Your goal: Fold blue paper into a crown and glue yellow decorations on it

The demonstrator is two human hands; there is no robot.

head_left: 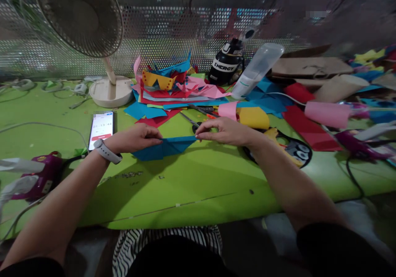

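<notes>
Between my hands a blue folded sheet (165,148), of paper or thin felt, is held just above the green table. My left hand (139,137), with a pale watch on the wrist, pinches its upper left part. At its pointed right end, my right hand (218,130) grips the tip between thumb and fingers. Behind the right fingers lies a pair of scissors (193,124), partly covered. A phone (101,126) showing a timer rests left of my left hand. Under my right forearm is a yellow and black fan-shaped item (293,151), partly hidden.
A white fan (111,91) stands at the back left. Stacked coloured sheets and yellow cut-outs (157,80) lie behind my hands, beside a black bottle (224,64) and a clear bottle (258,71). Purple glue guns (40,176) with cords sit at both sides. Rolled pink pieces (328,114) lie right.
</notes>
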